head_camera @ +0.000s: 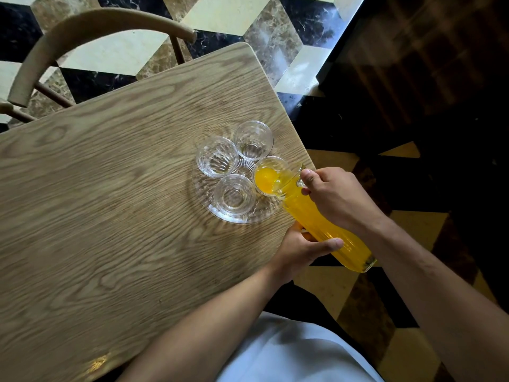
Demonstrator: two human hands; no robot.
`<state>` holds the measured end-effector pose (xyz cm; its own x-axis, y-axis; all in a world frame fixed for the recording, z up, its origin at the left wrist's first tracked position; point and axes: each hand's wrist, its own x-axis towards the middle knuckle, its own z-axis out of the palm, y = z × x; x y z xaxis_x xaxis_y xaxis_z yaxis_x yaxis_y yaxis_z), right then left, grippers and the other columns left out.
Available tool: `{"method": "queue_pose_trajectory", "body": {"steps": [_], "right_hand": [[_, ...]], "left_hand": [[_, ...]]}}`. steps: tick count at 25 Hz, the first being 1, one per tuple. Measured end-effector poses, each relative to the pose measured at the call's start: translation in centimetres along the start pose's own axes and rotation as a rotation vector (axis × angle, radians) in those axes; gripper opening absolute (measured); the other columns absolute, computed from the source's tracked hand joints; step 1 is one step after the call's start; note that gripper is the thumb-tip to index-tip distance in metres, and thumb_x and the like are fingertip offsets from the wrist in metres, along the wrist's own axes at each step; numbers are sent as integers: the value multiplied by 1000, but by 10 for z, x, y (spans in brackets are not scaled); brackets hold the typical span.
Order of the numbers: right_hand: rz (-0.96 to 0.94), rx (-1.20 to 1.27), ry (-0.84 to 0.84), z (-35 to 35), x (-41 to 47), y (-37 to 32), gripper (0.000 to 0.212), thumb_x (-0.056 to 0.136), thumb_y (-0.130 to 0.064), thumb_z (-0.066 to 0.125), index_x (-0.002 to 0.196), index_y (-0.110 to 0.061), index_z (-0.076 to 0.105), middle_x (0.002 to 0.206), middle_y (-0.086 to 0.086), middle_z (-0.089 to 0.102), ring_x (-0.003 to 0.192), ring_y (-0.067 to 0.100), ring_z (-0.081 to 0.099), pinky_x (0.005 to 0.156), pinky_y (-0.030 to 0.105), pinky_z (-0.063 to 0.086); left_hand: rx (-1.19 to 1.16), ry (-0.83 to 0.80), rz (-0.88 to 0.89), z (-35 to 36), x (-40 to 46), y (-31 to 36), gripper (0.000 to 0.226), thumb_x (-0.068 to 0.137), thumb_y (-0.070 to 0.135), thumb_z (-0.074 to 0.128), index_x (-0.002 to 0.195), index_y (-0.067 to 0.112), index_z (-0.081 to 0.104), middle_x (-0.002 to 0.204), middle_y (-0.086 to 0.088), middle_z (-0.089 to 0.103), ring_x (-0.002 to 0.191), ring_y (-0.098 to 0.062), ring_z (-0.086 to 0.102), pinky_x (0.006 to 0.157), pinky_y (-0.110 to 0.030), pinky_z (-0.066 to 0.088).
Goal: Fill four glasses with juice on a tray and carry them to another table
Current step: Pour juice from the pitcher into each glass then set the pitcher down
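A round clear glass tray (242, 217) sits near the right edge of the wooden table (110, 202). Several small clear glasses stand on it: three hold nothing (217, 160) (253, 140) (234, 194). The right-hand glass (265, 176) has orange juice in it. A glass pitcher of orange juice (316, 224) is tilted, its spout over that glass and juice running in. My right hand (338, 197) grips the pitcher near its neck. My left hand (303, 249) holds its lower body from underneath.
A wooden chair (82, 31) with a curved back stands at the table's far left side. The floor is patterned marble (275, 37). The table's right edge runs just beside the tray. Dark furniture (427, 64) fills the upper right.
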<state>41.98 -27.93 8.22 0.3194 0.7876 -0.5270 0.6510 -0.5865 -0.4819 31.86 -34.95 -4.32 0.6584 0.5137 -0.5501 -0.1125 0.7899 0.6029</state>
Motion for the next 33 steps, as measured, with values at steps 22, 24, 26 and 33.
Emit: {"method": "queue_pose_trajectory", "body": {"steps": [22,24,26,33], "right_hand": [[-4,-52,16,-2,7,-1,44,106,-51,41,73,-28,59,87,-2,74,73,12,65,60,28,48],[0,-55,13,-2,7,-1,44,106,-51,41,76,-27,62,88,-1,75,74,11,65,60,27,46],[2,-53,9,-2,8,-1,45,106,-50,41,82,-22,66,90,0,75,76,11,65,62,27,48],[12,-72,2,-4,10,-1,55,106,-51,40,96,-9,73,93,6,76,82,22,69,78,43,58]], "left_hand": [[56,-13,-28,8,-6,15,58,95,-4,73,149,0,51,142,-27,66,134,-43,63,116,-58,48],[62,-20,-31,8,-6,15,57,96,-5,72,149,-1,51,142,-28,66,133,-43,63,116,-59,49],[62,-23,-30,9,-6,16,58,95,-4,74,149,-1,52,142,-28,65,134,-43,63,116,-60,48],[39,-36,-23,9,-2,14,65,87,11,78,146,-1,54,139,-30,67,132,-47,64,114,-64,49]]}}
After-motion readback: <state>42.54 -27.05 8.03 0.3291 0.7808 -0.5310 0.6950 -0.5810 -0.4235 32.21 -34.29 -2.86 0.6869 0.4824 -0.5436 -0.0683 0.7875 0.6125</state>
